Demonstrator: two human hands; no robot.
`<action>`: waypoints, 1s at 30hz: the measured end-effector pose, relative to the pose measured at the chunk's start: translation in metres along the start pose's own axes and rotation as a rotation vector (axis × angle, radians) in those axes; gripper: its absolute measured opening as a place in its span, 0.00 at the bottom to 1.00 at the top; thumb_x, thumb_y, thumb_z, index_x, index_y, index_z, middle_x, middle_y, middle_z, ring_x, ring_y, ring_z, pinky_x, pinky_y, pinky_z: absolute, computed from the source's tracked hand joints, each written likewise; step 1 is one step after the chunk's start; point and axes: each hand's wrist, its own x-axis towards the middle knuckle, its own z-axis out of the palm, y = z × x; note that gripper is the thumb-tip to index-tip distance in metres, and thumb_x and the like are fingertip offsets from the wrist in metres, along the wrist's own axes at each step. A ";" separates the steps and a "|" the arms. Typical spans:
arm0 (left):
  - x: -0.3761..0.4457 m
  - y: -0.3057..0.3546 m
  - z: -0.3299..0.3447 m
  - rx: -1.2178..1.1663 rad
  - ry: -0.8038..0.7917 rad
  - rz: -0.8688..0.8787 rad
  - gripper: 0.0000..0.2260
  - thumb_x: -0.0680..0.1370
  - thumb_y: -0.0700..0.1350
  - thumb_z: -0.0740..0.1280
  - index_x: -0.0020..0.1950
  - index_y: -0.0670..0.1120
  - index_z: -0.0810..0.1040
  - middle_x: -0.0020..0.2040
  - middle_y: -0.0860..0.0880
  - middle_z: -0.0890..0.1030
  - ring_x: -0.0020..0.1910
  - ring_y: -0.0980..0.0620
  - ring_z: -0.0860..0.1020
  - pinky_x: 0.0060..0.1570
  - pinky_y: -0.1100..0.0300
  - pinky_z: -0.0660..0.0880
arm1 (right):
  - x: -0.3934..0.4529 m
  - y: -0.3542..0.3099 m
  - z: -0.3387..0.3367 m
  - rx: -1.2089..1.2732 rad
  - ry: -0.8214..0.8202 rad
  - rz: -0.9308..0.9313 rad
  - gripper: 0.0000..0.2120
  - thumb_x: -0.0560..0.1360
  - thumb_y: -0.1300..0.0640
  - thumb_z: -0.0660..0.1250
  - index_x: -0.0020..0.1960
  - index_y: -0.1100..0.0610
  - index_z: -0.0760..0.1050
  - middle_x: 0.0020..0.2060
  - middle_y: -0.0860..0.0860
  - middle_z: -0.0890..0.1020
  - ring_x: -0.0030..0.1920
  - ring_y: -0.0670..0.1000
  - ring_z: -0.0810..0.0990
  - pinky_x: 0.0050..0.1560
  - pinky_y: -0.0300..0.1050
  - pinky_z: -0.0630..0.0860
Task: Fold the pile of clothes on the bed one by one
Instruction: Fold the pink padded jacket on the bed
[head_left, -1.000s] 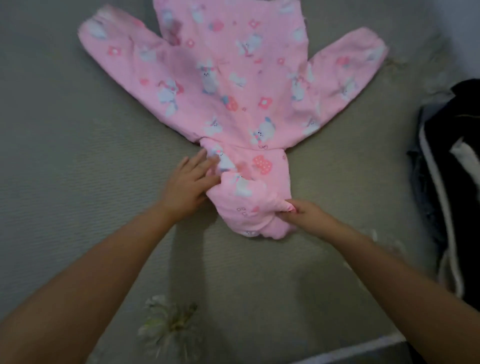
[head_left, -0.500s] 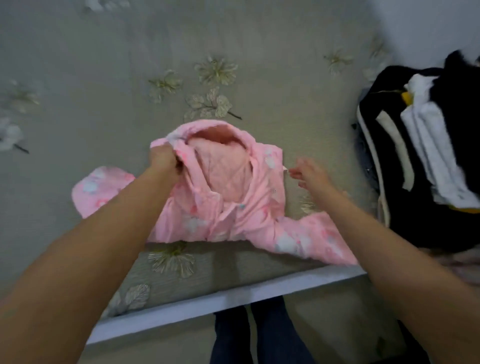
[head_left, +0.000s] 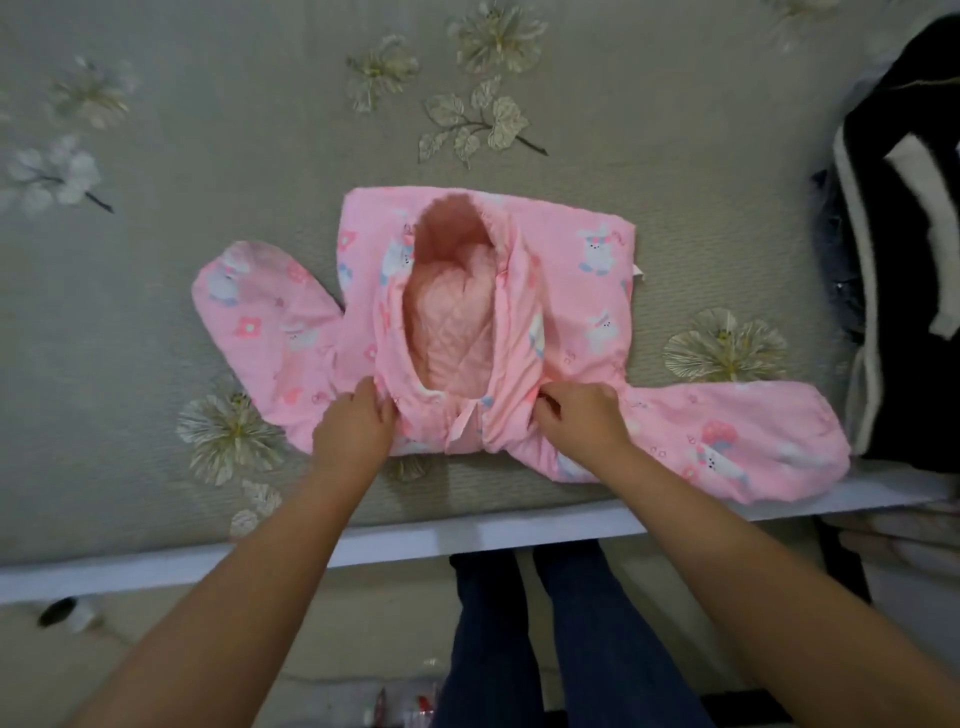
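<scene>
A small pink jacket (head_left: 587, 291) with a rabbit print lies flat near the front edge of the bed, front side up. Its hood is folded onto the body, showing the quilted pink lining (head_left: 449, 322). One sleeve (head_left: 260, 312) points up to the left, the other sleeve (head_left: 727, 441) lies out to the right along the bed's edge. My left hand (head_left: 356, 426) grips the fabric left of the collar. My right hand (head_left: 582, 421) grips the fabric right of the collar.
A pile of dark and white clothes (head_left: 893, 249) is heaped at the bed's right side. The grey bedspread (head_left: 208, 156) with pale embroidered flowers stretches behind and left of the jacket. The white bed edge (head_left: 467, 535) runs across in front of my legs.
The jacket was pulled toward the bed's front edge and turned over, and now lies spread flat. Both hands moved from its upper part down to the collar at the near side.
</scene>
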 end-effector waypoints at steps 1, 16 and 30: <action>-0.003 -0.002 0.002 -0.014 0.010 -0.001 0.14 0.81 0.47 0.53 0.60 0.40 0.68 0.50 0.37 0.77 0.49 0.38 0.76 0.46 0.49 0.72 | -0.004 -0.002 0.002 0.038 -0.040 -0.004 0.14 0.73 0.49 0.55 0.43 0.57 0.75 0.37 0.52 0.79 0.40 0.54 0.75 0.61 0.51 0.65; -0.033 0.071 -0.223 -0.054 0.617 0.575 0.22 0.76 0.54 0.62 0.59 0.37 0.76 0.48 0.34 0.81 0.43 0.35 0.80 0.38 0.51 0.76 | 0.006 -0.102 -0.195 -0.264 0.588 -0.155 0.11 0.76 0.52 0.61 0.51 0.57 0.77 0.47 0.57 0.81 0.50 0.57 0.77 0.55 0.49 0.55; -0.138 0.033 -0.429 0.196 0.838 0.754 0.16 0.78 0.47 0.62 0.64 0.45 0.74 0.60 0.44 0.78 0.58 0.43 0.76 0.55 0.52 0.72 | -0.125 -0.290 -0.354 -0.539 0.528 -0.125 0.07 0.77 0.52 0.54 0.45 0.50 0.70 0.53 0.52 0.78 0.56 0.54 0.74 0.61 0.54 0.59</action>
